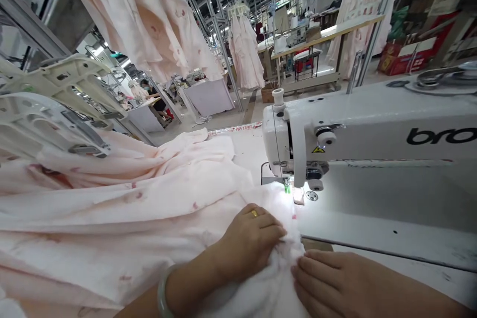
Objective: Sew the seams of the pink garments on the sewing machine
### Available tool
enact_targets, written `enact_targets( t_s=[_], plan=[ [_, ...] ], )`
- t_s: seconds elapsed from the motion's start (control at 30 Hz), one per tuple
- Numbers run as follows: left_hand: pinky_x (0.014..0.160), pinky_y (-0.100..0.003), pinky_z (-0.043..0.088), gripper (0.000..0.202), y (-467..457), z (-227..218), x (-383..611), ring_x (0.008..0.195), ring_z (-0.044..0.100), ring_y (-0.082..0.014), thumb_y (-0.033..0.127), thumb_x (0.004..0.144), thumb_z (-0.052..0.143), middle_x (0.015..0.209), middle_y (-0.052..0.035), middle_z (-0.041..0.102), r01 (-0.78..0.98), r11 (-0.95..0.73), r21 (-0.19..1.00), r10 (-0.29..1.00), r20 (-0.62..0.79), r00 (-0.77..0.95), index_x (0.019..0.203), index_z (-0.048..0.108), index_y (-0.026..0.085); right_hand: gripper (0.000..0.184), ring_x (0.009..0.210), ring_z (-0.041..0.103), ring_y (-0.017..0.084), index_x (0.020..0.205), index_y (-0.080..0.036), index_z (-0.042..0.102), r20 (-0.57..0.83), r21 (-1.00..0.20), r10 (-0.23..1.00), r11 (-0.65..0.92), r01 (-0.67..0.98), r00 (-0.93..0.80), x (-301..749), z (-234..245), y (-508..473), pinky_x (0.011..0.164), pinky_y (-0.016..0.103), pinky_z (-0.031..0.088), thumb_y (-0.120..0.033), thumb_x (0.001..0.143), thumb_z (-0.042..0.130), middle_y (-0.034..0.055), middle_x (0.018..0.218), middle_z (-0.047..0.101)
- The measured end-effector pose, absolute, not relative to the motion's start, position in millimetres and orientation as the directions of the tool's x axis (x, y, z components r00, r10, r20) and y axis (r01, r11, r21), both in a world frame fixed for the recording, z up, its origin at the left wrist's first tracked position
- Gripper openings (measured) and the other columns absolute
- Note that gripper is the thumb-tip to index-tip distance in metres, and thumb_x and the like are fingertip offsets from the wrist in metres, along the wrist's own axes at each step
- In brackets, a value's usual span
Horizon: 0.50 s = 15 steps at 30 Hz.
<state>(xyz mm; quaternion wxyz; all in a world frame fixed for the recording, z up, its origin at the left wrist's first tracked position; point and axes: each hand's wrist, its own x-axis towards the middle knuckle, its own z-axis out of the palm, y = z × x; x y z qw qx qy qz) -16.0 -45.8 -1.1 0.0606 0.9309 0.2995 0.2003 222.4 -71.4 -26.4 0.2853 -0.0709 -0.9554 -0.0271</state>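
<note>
Pale pink fleecy fabric with small darker motifs spreads across the left and lower part of the view. Its right edge runs up to the lit needle area of a white sewing machine, where a green-marked presser foot sits over it. My left hand, with a ring and a bracelet, is closed on the fabric just in front of the foot, fingers curled into it. Lower down, my right hand grips the fabric's right edge, its fingertips partly sunk in the pile.
Cream plastic clamp hangers stand close at left, over the fabric. Pink garments hang above, and more hang behind. Metal poles, worktables and a distant person are in the background. Red boxes sit at the right.
</note>
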Motion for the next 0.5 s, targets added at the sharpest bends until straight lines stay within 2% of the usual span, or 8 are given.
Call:
enact_targets(
  t_s=[0.1,0.27,0.5],
  plan=[
    [0.094,-0.037,0.047,0.024,-45,1,-13,0.100,0.071,-0.0187,0.015,0.096,0.054,0.113,-0.0045,0.080,0.519,-0.810,0.274,0.587,0.363,0.724,0.113,0.070,0.020,0.034,0.076,0.061,0.020,0.095,-0.017,0.068,0.541,0.007,0.129,0.987,0.158,-0.831,226,-12,-64,0.078,0.036,0.051,-0.005,0.104,0.038,0.0075,0.085,0.070],
    [0.093,-0.038,0.043,0.020,-45,-7,-9,0.100,0.069,-0.0191,0.020,0.098,0.059,0.115,-0.0041,0.079,0.547,-0.821,0.165,0.570,0.295,0.767,0.114,0.071,0.022,0.034,0.072,0.057,0.019,0.085,-0.018,0.062,0.498,-0.059,0.156,0.988,0.146,-0.853,229,-19,-61,0.072,0.034,0.049,-0.007,0.107,0.038,0.0054,0.081,0.066],
    [0.098,-0.039,0.039,0.025,-23,-14,-4,0.102,0.067,-0.0198,0.019,0.098,0.057,0.116,-0.0038,0.079,0.514,-0.850,0.115,0.524,0.285,0.803,0.119,0.071,0.021,0.033,0.079,0.065,0.020,0.102,-0.017,0.067,0.544,-0.054,0.204,0.977,0.208,-0.814,231,-31,-50,0.075,0.034,0.054,-0.009,0.108,0.036,0.0059,0.087,0.071]
  ],
)
